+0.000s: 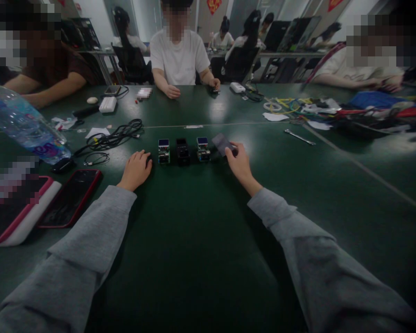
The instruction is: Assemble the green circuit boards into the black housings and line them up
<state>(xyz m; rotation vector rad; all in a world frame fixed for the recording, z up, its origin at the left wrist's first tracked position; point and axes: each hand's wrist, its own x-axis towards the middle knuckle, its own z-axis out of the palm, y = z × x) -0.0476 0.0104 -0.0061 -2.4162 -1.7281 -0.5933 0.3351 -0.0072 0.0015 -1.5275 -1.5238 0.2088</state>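
My left hand (136, 169) rests on the green table, its fingers curved over a small dark thing that is mostly hidden. Just right of it stands a small circuit board with a screen (164, 151). Beside that is a black case (182, 151), with a second circuit board with a screen (203, 149) to its right. My right hand (239, 162) pinches a thin dark rectangular plate (222, 144) between thumb and fingers, held tilted close to the second board. A dark spot shows by the right fingers; I cannot tell what it is.
Left lie a water bottle (27, 122), two phones, one a red-edged phone (71, 199), and black cables (116, 136). A wrench (300, 137) and a heap of cables and bags (364, 113) lie right. Across the table sits a person in a white shirt (180, 58); others sit nearby.
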